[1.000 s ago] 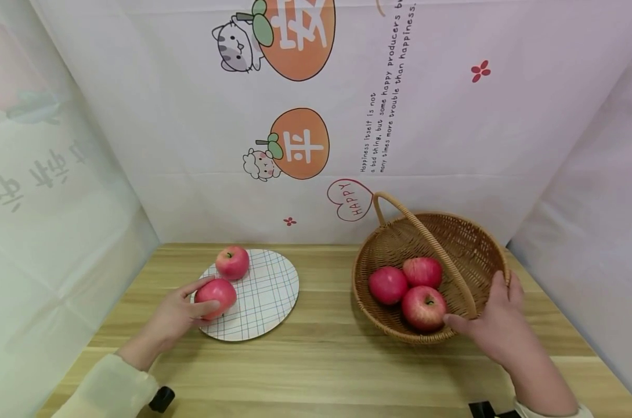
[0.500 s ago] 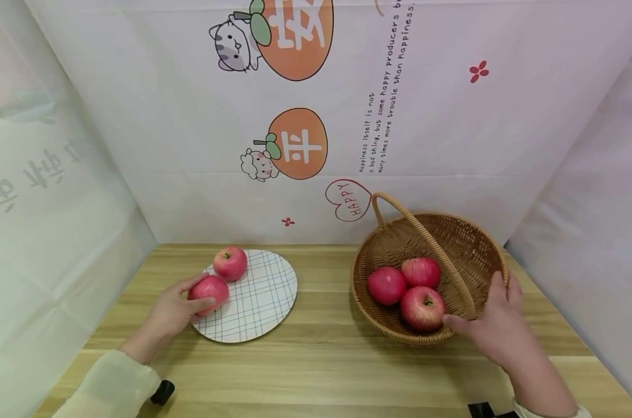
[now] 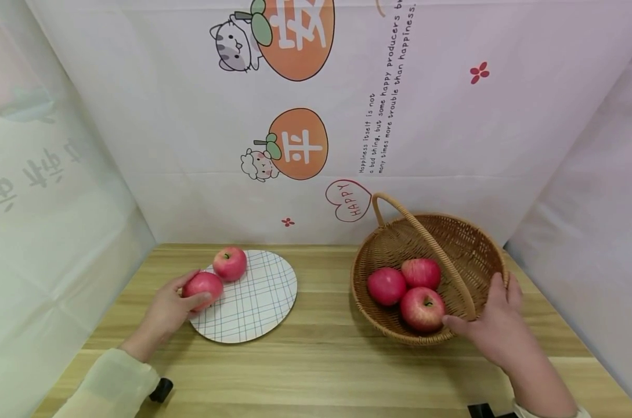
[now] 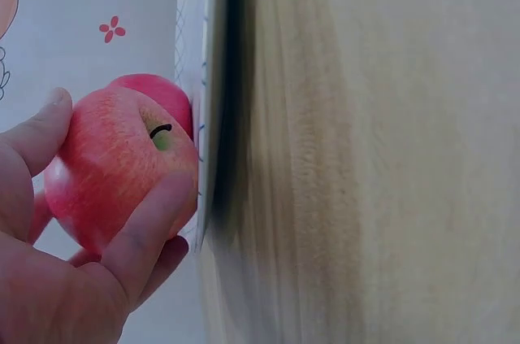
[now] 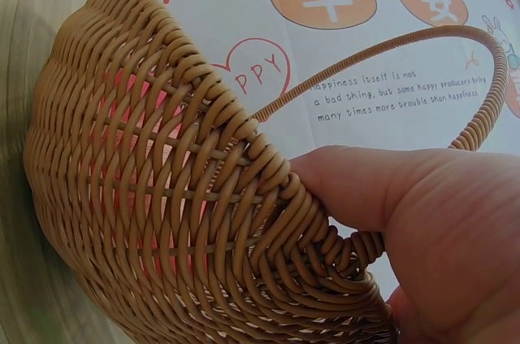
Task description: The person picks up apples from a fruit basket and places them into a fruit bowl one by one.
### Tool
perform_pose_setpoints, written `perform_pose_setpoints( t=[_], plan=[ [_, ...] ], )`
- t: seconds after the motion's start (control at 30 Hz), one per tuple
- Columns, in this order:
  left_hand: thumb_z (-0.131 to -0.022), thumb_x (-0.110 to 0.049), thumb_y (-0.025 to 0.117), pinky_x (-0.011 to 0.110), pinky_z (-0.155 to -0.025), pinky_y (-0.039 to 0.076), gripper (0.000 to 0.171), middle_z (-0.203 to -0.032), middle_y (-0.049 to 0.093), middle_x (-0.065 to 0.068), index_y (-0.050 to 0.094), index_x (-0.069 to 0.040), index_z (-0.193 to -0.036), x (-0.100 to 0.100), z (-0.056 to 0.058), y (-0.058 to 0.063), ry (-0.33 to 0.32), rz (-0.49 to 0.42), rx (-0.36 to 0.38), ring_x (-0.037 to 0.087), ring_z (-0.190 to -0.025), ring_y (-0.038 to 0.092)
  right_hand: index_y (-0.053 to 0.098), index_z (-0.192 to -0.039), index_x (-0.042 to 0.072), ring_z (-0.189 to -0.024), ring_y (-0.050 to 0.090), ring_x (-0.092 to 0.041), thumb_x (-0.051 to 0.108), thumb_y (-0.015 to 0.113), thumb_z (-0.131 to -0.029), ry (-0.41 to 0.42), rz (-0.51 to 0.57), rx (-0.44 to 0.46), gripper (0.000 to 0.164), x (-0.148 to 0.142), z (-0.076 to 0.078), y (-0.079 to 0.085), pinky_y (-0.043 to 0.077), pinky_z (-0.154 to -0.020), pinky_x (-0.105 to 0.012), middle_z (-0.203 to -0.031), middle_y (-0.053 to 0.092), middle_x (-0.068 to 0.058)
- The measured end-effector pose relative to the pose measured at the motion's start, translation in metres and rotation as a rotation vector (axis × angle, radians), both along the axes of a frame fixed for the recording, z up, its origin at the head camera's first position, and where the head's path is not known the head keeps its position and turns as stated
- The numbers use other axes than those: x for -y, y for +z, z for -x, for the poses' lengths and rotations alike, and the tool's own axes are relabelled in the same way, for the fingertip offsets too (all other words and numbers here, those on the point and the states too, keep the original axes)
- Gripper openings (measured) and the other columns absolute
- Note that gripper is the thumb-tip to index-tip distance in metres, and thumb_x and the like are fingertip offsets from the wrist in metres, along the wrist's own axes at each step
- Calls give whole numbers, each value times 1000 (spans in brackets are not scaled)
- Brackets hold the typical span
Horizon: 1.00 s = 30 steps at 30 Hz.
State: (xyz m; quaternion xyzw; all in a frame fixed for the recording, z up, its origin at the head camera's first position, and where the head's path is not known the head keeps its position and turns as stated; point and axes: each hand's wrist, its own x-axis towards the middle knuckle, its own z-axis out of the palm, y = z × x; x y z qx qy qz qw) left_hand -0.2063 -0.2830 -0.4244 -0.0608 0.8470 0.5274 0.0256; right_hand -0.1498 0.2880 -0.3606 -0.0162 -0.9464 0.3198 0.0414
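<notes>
Item: round apple, red, streaked (image 3: 206, 285). Skin pinkish-red with fine pale streaks and a soft gloss on the shoulder; a short dark stem stands in a yellow-green hollow, seen in the left wrist view. Location: left rim of the round white plate with thin blue grid lines (image 3: 263, 296), on the left part of the pale wood-grain surface (image 3: 305, 371).

Companion piece: a second red apple with a yellowish stem hollow (image 3: 230, 263), just beyond the first, at the plate's far left edge.

Left grip (image 3: 168, 306): grasping the first apple. My thumb lies across its near side, my other fingers on its far left side. My forearm, in a pale cream sleeve (image 3: 112, 380), enters from the near left.

Right grip (image 3: 495, 334): grasping the round brown woven wicker basket (image 3: 467, 249) by its rim. My thumb hooks over the near edge, my fingers over the right edge, the handle's foot between them. My forearm enters from the near right.

Basket contents: three red apples in a close cluster, left (image 3: 387, 286), far (image 3: 422, 274) and near (image 3: 422, 309); the near one shows its stem. One slender wrapped handle (image 3: 425, 235) arches from the far left rim to the near right.
</notes>
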Motion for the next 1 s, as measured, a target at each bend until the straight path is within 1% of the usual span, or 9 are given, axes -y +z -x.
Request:
perform_pose_setpoints(
  t=[0.1, 0.23, 0.37, 0.6, 0.67, 0.87, 1.0],
  plan=[
    [-88, -30, 79, 42, -82, 58, 92, -152, 24, 32, 23, -11, -159, 1, 0, 1, -3, 10, 10, 48, -124, 39, -24, -144, -13, -134, -15, -63, 43, 79, -85, 2, 4, 7, 132, 0, 0, 0, 17, -101, -78, -147, -38, -34],
    [-88, -29, 79, 42, -82, 58, 93, -151, 27, 32, 21, -13, -160, 1, -1, 3, -11, 4, 13, 47, -123, 43, -25, -144, -13, -134, -17, -62, 44, 79, -85, 3, 9, 18, 132, 0, 0, 1, 16, -101, -78, -146, -39, -33],
    [-88, -28, 79, 43, -83, 57, 94, -150, 29, 32, 21, -13, -160, 0, -1, 5, -12, -16, 18, 47, -124, 44, -24, -144, -14, -134, -18, -61, 43, 79, -85, 1, 8, 15, 132, 0, 0, 1, 16, -101, -77, -147, -39, -33],
    [-89, -28, 78, 46, -87, 55, 94, -152, 24, 34, 18, -12, -161, 1, -4, 7, -3, -74, 25, 47, -124, 47, -22, -144, -15, -135, -15, -62, 43, 80, -84, -2, 3, -6, 132, 0, -1, -1, 16, -101, -77, -147, -35, -36],
    [-90, -28, 77, 45, -88, 55, 94, -153, 21, 34, 18, -13, -161, 2, -5, 9, 1, -84, 21, 47, -127, 45, -23, -144, -14, -135, -15, -62, 43, 80, -84, -1, 0, -7, 132, 0, -1, -1, 17, -101, -78, -147, -35, -36],
    [-92, -25, 76, 49, -89, 53, 91, -160, 7, 28, 17, -13, -161, 8, -8, 17, 0, -95, -21, 53, -138, 25, -23, -144, -14, -135, -17, -61, 43, 80, -84, 4, 6, -5, 132, 0, 0, -2, 17, -101, -77, -147, -36, -35],
    [-91, -29, 76, 47, -88, 54, 92, -157, 10, 35, 18, -16, -161, 10, -11, 25, 15, -45, -38, 54, -140, 20, -24, -144, -13, -135, -15, -62, 42, 79, -84, 4, 5, 4, 132, -1, 0, -1, 18, -101, -77, -147, -38, -34]
  ],
)
